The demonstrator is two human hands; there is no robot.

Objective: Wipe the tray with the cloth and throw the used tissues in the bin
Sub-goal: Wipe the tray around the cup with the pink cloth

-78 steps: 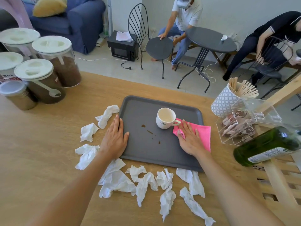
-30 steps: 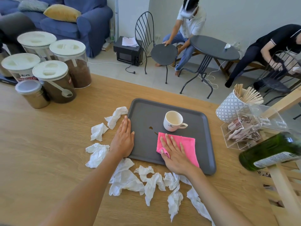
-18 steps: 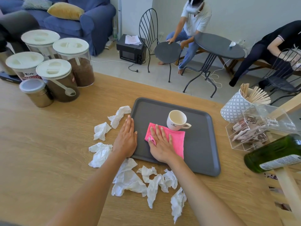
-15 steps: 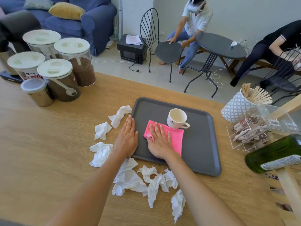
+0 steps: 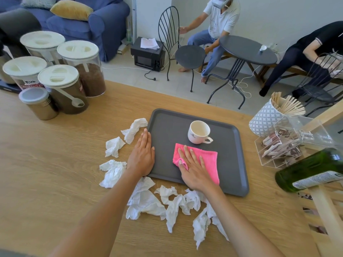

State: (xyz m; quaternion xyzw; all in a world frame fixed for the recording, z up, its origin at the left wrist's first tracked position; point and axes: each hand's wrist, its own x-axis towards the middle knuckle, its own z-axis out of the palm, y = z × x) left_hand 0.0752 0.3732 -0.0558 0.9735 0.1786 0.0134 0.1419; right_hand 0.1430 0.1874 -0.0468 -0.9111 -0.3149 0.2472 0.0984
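— Our right hand [image 5: 193, 169], fingers flat and spread, has slid the cloth [image 5: 207, 162] right across the tray [image 5: 232, 164].
— Left hand [image 5: 142, 156], fingers together, stays at its left edge; cup [image 5: 199, 131] empty, tissues [image 5: 146, 201] near us.

White wall [image 5: 278, 15], tiled floor [image 5: 126, 75], blue sofa [image 5: 83, 25], round black table [image 5: 246, 50], metal chair [image 5: 178, 47]
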